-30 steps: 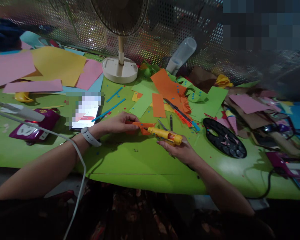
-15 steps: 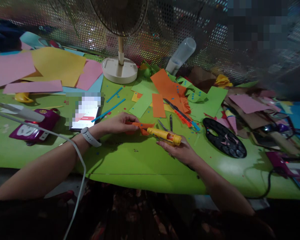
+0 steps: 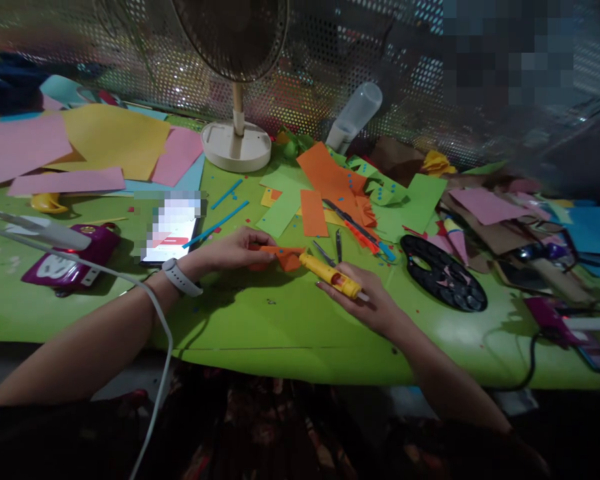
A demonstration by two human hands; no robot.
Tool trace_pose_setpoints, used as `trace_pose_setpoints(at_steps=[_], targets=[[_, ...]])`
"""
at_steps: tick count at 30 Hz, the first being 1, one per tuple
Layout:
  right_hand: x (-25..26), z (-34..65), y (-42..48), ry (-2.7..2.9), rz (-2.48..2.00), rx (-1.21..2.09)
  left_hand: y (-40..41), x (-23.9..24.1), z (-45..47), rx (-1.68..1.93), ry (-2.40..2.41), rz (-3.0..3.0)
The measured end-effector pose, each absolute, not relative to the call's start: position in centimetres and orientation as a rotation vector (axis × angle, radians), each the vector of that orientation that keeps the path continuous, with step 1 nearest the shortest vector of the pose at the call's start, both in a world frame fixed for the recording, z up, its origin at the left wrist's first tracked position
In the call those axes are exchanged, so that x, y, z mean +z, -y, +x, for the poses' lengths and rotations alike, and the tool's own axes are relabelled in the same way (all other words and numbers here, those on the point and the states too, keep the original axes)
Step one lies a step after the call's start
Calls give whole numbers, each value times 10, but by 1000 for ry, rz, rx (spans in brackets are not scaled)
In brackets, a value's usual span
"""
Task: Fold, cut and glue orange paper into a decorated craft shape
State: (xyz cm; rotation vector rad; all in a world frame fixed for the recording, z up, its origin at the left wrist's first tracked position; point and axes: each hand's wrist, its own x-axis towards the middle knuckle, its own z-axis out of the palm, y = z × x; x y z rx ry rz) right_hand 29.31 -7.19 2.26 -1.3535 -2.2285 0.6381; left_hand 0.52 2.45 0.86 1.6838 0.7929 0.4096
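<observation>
My left hand (image 3: 243, 248) pinches a small folded piece of orange paper (image 3: 287, 259) above the green table, near the middle of the view. My right hand (image 3: 363, 297) is wrapped around a yellow glue gun (image 3: 333, 277), with a whitish stick poking out of its back end. The gun's front end points left, close to the right end of the orange paper; whether they touch I cannot tell. A small pair of dark pliers or snips (image 3: 331, 248) lies just behind the gun. Scissors (image 3: 357, 223) with orange and blue parts rest farther back among paper scraps.
A lit phone (image 3: 173, 230) lies left of my left hand, beside a purple power strip (image 3: 75, 257) and a white cable (image 3: 155, 303). A fan (image 3: 237, 143) stands behind. A black palette (image 3: 445, 277) lies to the right. Coloured sheets (image 3: 115, 137) cover the back left.
My right hand and the glue gun have shifted a little right and down, drawing the gun's tip back from the orange paper. My left hand keeps its hold. The view has shifted slightly.
</observation>
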Motion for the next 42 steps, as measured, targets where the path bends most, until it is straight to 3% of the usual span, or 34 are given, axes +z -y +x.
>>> trace_pose_setpoints(at_steps=[5, 12, 18, 24, 27, 32, 42], targets=[[27, 338, 81, 2235, -1456, 210, -23, 8, 5, 428, -826, 1697], [3, 436, 94, 1675, -2040, -337, -24, 9, 7, 421, -826, 1678], [-9, 487, 97, 1682, -2364, -214, -23, 11, 6, 402, -807, 1755], [23, 435, 100, 1800, -2046, -344, -26, 6, 5, 390, -807, 1795], [36, 386, 89, 1949, -1841, -101, -27, 4, 4, 380, -803, 1807], [34, 330, 43, 2075, -1947, 318, -25, 7, 4, 370, -807, 1840], [10, 309, 0, 2046, -2055, 210, -22, 12, 5, 371, -764, 1795]])
